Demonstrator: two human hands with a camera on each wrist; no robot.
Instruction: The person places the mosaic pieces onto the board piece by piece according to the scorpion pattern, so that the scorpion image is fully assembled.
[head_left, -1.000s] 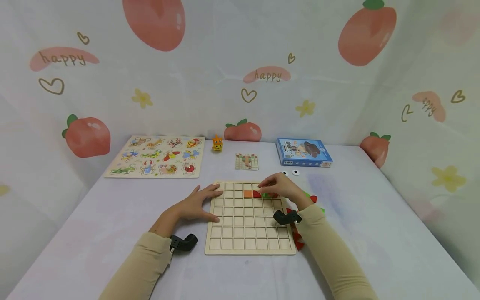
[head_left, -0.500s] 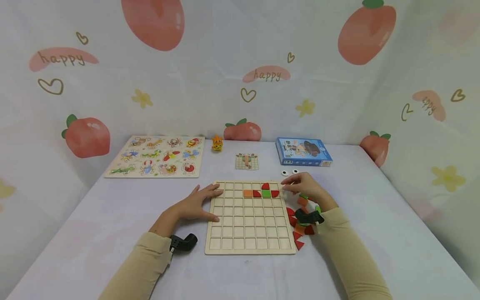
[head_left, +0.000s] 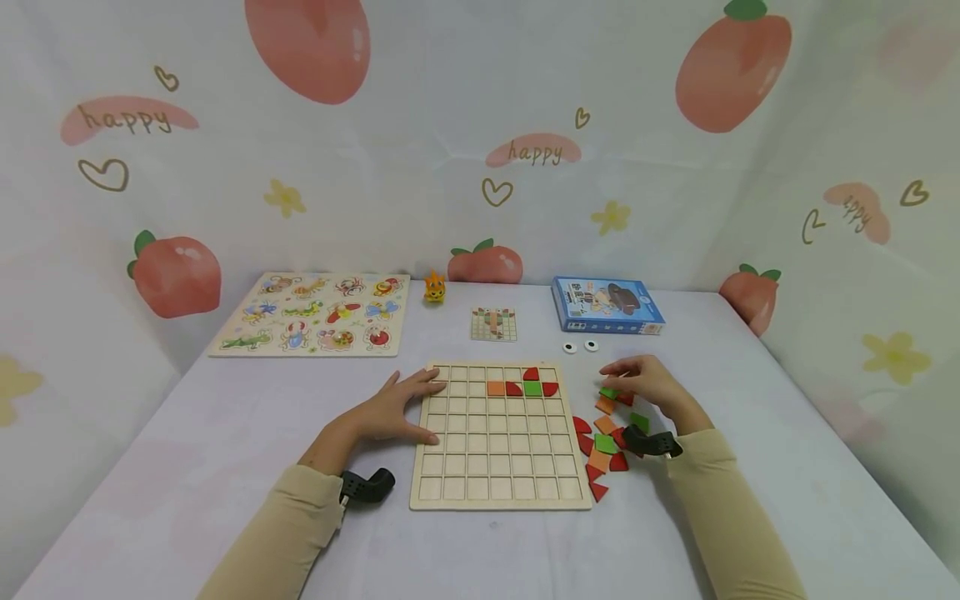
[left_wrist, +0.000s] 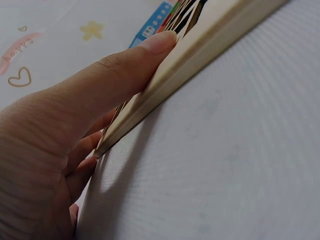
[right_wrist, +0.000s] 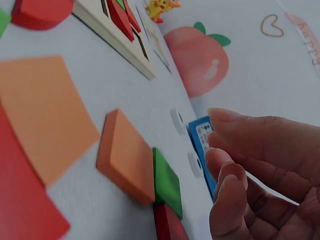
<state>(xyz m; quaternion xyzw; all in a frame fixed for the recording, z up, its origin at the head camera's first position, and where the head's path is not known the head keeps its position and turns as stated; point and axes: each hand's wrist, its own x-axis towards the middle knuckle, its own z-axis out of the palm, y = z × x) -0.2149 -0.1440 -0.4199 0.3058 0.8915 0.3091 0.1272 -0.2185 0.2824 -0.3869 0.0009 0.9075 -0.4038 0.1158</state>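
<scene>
A wooden grid board [head_left: 498,503] lies flat on the table. Near its top right sit an orange square [head_left: 496,388], a green square [head_left: 532,388] and several red quarter-round tiles [head_left: 550,389]. My left hand [head_left: 381,412] rests with spread fingers on the board's left edge; in the left wrist view its thumb [left_wrist: 160,42] lies on the rim. Right of the board, my right hand [head_left: 651,388] hovers at the far end of a scatter of tiles, close to a green tile [right_wrist: 167,182] and an orange tile [right_wrist: 127,157]. Nothing shows between its fingers.
Several red, orange and green tiles [head_left: 599,461] lie along the board's right side. Behind are two white eye discs [head_left: 592,346], a small pattern card [head_left: 494,324], a blue box [head_left: 609,305], an insect puzzle board [head_left: 315,315] and an orange toy figure [head_left: 435,288].
My right hand has left the board's top right area and moved right to the loose tiles, uncovering the red and green tiles in the grid. My left hand stays in place.
</scene>
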